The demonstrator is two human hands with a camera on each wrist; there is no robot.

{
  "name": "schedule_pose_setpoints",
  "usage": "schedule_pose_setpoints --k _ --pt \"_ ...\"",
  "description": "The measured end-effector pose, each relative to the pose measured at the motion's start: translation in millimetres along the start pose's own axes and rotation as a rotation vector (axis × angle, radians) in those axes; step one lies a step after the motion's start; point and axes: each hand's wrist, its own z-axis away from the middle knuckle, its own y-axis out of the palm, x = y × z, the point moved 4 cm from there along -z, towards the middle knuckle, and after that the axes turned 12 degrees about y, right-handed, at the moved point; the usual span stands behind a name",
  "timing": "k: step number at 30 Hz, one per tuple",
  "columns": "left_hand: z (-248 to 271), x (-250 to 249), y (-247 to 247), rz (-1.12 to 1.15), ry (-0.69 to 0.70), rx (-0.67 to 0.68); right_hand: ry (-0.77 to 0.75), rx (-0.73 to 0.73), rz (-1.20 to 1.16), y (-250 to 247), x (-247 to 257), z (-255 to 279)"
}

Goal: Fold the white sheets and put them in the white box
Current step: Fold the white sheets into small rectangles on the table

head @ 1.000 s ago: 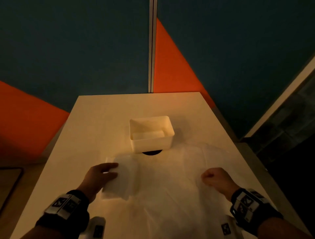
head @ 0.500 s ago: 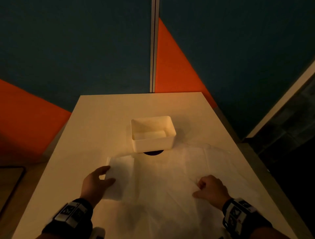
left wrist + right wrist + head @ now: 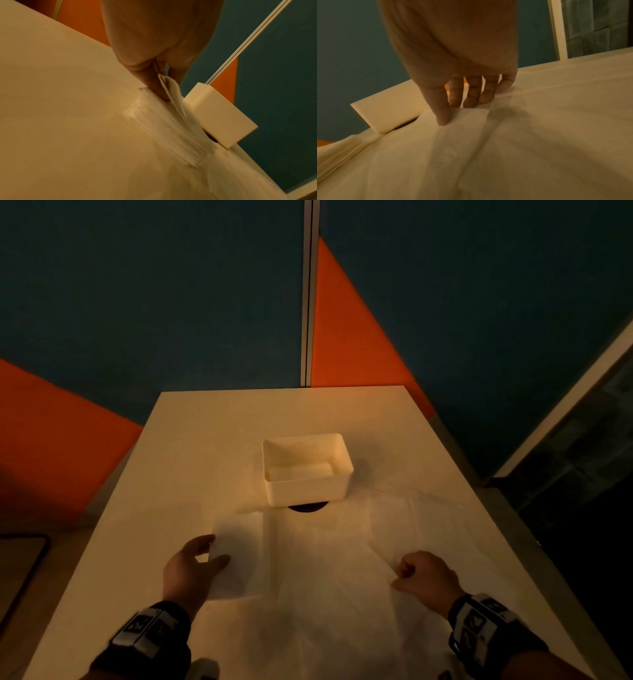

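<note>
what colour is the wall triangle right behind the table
Orange triangle, set against dark teal; clearest in the head view.

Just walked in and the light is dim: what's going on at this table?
A person is folding a thin white sheet spread on a white table. The left hand pinches the sheet's folded left edge, lifted off the table. The right hand, fingers curled, grips the sheet further right. The white box stands just beyond the sheet, with something pale, perhaps a folded sheet, inside.
</note>
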Motion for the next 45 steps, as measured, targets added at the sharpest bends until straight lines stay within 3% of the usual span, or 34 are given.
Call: schedule_pose_setpoints --k 6,10,13,16,19,24,26,31,34,37,45 --pt "-4.9 -2.2 2.6 -0.154 0.054 0.092 -0.092 0.029 -0.167 -9.9 11.4 0.6" --pt "-6.3 -8.6 2.7 -0.627 0.151 0.217 -0.186 0.036 -0.365 -26.7 31.4 11.9" --pt "-2.3 -35.0 9.1 -0.715 0.278 0.222 -0.252 0.057 -0.48 -41.2 53.7 27.9" --pt "3.8 -61.6 29.9 -0.472 0.4 0.433 -0.356 0.124 -0.525 -56.3 80.4 48.6" --pt "19.9 -92.7 46.8 0.027 0.313 0.703 -0.446 0.259 -0.535 -68.2 102.6 69.0" --pt "34.1 -125.1 61.0 0.382 0.242 0.871 -0.507 0.405 -0.61 -85.1 124.2 87.9" --pt "35.8 -132.4 60.2 0.505 0.18 0.841 -0.48 0.389 -0.703 -93.4 126.8 88.0" --pt "36.9 -144.1 57.9 0.598 0.082 0.62 -0.34 0.272 -0.96 -102.6 120.5 80.1" --pt "35.8 -150.1 55.2 0.694 0.064 0.515 -0.252 0.324 -1.054 -92.6 112.1 75.8" --pt "35.8 -155.7 53.0 0.738 0.079 0.482 -0.237 0.407 -1.032 -77.3 107.9 77.8" --pt "29.2 -150.1 49.1 0.699 0.171 0.511 -0.265 0.395 -1.125 -64.4 98.0 72.3"
